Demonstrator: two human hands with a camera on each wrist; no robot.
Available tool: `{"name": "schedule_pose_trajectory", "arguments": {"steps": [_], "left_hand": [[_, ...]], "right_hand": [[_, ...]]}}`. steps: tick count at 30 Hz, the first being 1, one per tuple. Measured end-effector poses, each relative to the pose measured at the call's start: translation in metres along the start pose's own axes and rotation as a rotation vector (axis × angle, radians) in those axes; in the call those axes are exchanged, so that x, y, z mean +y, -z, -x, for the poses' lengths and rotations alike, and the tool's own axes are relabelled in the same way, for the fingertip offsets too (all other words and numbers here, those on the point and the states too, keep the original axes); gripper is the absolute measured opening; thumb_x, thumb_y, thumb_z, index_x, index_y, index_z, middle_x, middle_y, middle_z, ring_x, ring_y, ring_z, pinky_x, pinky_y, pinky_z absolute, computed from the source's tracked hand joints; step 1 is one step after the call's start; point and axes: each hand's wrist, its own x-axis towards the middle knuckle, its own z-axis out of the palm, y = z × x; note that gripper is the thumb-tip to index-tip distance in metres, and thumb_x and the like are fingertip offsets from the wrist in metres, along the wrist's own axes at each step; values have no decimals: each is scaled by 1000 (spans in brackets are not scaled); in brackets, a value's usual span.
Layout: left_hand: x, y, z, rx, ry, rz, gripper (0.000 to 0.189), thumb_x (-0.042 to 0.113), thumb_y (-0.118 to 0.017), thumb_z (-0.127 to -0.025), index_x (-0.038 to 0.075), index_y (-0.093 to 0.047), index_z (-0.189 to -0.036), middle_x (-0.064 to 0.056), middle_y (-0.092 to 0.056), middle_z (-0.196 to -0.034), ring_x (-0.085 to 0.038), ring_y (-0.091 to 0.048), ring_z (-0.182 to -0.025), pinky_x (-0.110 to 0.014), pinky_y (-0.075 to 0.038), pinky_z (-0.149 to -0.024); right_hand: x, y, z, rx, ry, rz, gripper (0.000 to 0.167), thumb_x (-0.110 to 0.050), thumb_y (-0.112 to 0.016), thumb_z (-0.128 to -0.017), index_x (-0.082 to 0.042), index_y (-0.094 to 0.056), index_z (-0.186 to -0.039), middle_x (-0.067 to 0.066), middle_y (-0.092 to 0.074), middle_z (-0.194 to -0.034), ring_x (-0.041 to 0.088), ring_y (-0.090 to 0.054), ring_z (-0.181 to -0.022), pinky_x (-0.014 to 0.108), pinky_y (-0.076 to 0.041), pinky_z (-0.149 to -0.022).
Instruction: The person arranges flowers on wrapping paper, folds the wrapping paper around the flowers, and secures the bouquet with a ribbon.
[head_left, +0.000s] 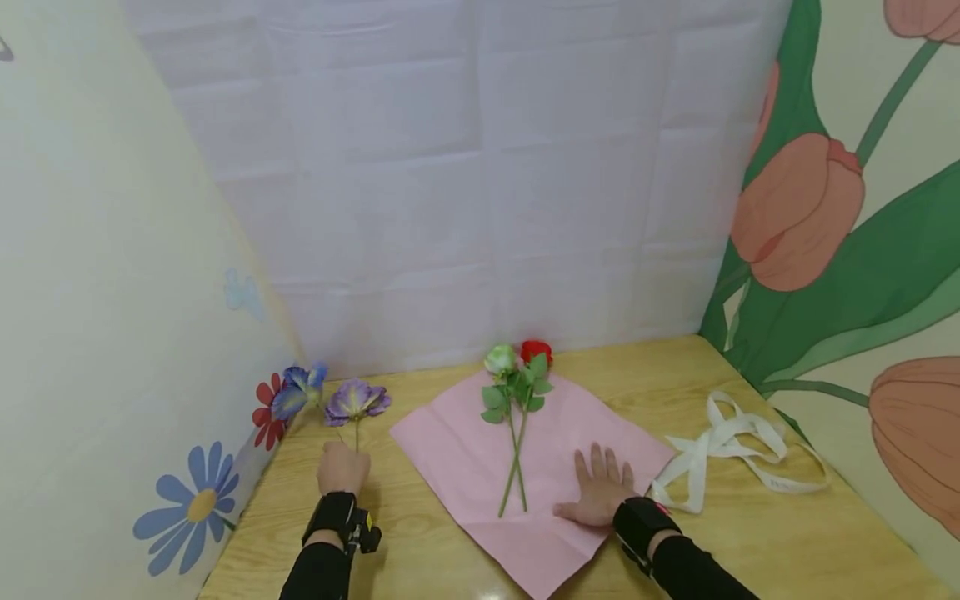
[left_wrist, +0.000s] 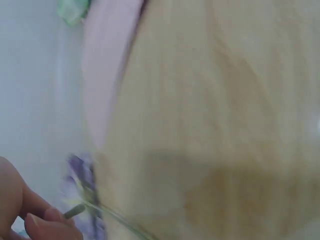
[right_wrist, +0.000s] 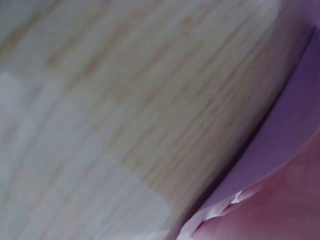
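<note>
- Head view: left hand (head_left: 343,469), fingers pinching a green stem (left_wrist: 75,211) near the purple flower (head_left: 356,402).
- Right hand (head_left: 598,492), fingers spread on pink paper (head_left: 450,433), beside crossed roses (head_left: 517,387), on the worktop (head_left: 423,546).

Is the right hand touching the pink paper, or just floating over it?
Touching. The head view shows it: the right hand lies flat, fingers spread, on the right part of the pink paper.
</note>
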Motion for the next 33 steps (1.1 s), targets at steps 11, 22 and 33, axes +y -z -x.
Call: {"name": "schedule_pose_trajectory", "arguments": {"steps": [11,22,33], "left_hand": [[120,-29,27,92,-357,147,10,1,-44,-90,-7,-50,-88,-26,-59,-71,-50,-62,-67,-60,-49,-60],[177,-118,74,-105,-471,151,6,1,-53,-93,-4,-55,-95,-23,-63,-75,-46,-66,-68,-52,-52,-55],[168,-150,91,-178,-338,175,30,-2,-65,-79,-6,-59,-108,-19,-62,-78,-36,-63,-67,-45,-50,-55]], "right_hand": [[6,-5,-6,34,7,-2,108,-67,-67,-84,2,-28,-157,35,-7,-162,54,-2,-149,71,0,-115],[7,-16,-10,52,13,15,111,-72,-64,-82,0,-28,-158,33,-9,-163,53,-3,-150,71,0,-115],[1,-5,-3,15,-18,35,107,-68,-64,-86,0,-26,-158,32,-8,-164,52,-3,-150,70,-1,-116]]}}
